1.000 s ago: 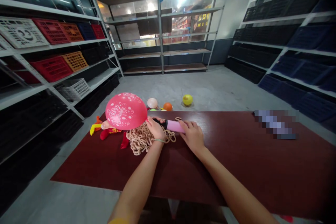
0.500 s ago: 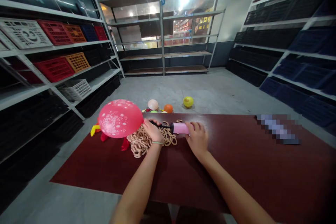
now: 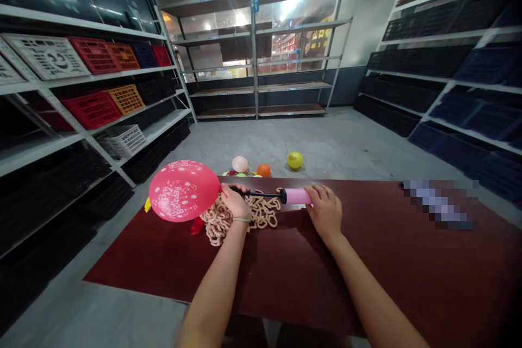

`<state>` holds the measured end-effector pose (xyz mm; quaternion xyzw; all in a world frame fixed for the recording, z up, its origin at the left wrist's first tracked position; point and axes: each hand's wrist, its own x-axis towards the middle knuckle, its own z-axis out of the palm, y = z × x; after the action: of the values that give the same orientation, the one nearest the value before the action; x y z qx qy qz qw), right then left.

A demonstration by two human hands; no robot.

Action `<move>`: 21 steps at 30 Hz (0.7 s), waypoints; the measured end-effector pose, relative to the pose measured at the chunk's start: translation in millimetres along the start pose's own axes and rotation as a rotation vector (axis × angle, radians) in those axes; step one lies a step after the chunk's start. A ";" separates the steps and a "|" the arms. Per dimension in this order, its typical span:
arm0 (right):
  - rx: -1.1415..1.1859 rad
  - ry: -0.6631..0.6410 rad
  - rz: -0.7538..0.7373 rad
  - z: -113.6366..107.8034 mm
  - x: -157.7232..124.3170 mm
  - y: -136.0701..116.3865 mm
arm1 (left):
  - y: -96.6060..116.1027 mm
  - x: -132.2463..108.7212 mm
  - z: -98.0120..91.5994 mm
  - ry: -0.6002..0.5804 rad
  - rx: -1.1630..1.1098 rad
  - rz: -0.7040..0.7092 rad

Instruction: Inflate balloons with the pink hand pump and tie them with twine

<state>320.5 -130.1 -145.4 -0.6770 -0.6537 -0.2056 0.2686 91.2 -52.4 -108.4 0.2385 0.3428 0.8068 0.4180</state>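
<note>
A big red balloon [image 3: 183, 191] with pale printed lettering sticks out to the left of my left hand [image 3: 235, 202]. That hand is closed around the balloon's neck and the black end of a hand balloon pump [image 3: 295, 196]. My right hand [image 3: 326, 212] grips the pump's pink barrel, and a thin black rod shows between the two hands. Under and beside my left hand lies a heap of tan, uninflated long balloons [image 3: 218, 223]. A limp red piece [image 3: 197, 225] lies below the inflated balloon. My fingers hide the spot where balloon and pump meet.
The dark red table [image 3: 285, 266] spans the foreground. At its right a pixelated object [image 3: 438, 204] lies flat. Beyond the far edge, a yellow balloon [image 3: 295, 160], an orange one [image 3: 263, 170] and a pale one [image 3: 240, 163] rest on the floor. Shelves with crates [image 3: 92, 54] stand around.
My right hand has moved right with the pink barrel, so more of the black rod shows. The red balloon has turned and its lettering faces me more. The view has shifted slightly.
</note>
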 end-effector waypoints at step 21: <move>0.022 -0.038 0.019 3.7 2.0 -23.2 | 12.2 -4.7 6.4 0.198 -0.030 -0.029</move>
<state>297.3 -126.1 -144.8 -0.6838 -0.6546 -0.1831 0.2652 91.7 -59.2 -95.5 0.1461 0.3737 0.8253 0.3974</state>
